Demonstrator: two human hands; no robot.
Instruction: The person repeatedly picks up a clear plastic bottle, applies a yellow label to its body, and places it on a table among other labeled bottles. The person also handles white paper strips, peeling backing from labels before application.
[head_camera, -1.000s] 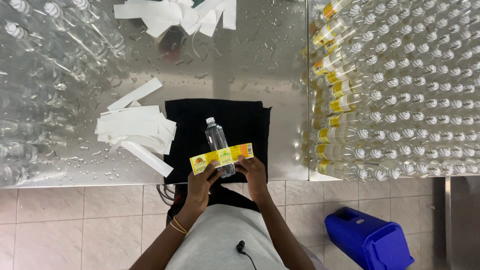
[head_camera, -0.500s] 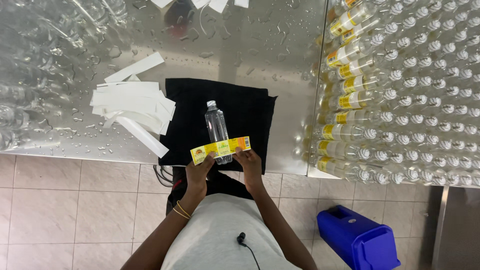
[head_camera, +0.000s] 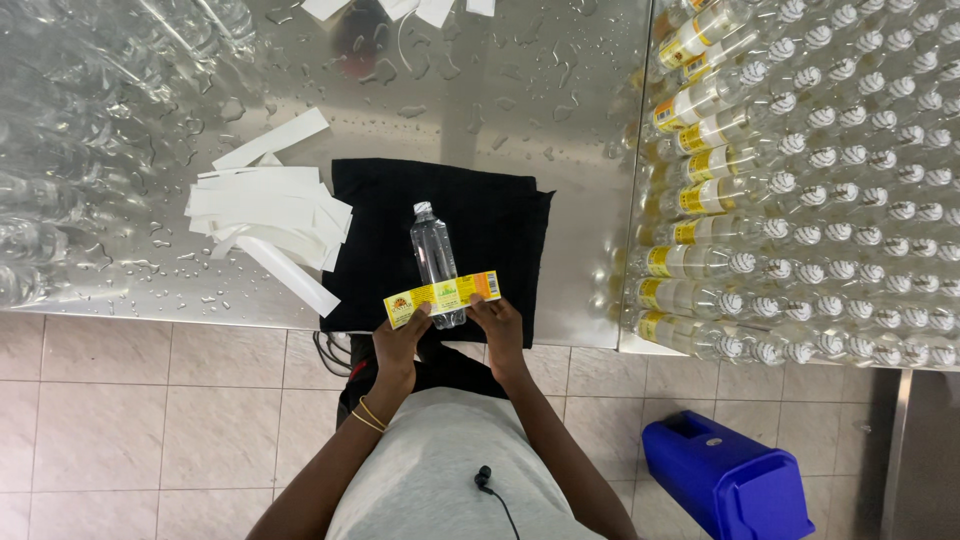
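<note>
Left hand (head_camera: 400, 345): pinches the left end of the yellow label (head_camera: 442, 297).
Right hand (head_camera: 500, 328): pinches the label's right end.
Label: stretched flat across the lower body of the clear bottle (head_camera: 436, 255), touching it.
Bottle: lies on the black cloth (head_camera: 500, 225), cap pointing away from the grip.
Left of the grip: white backing strips (head_camera: 265, 215) on the wet steel bench (head_camera: 480, 90).
Right of the grip: rows of labelled bottles (head_camera: 800, 180).

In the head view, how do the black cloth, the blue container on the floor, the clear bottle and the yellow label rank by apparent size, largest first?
1. black cloth
2. blue container, though it sits lower, farther from the camera, so its true size is unsure
3. clear bottle
4. yellow label, about as long as the bottle but narrower
</note>
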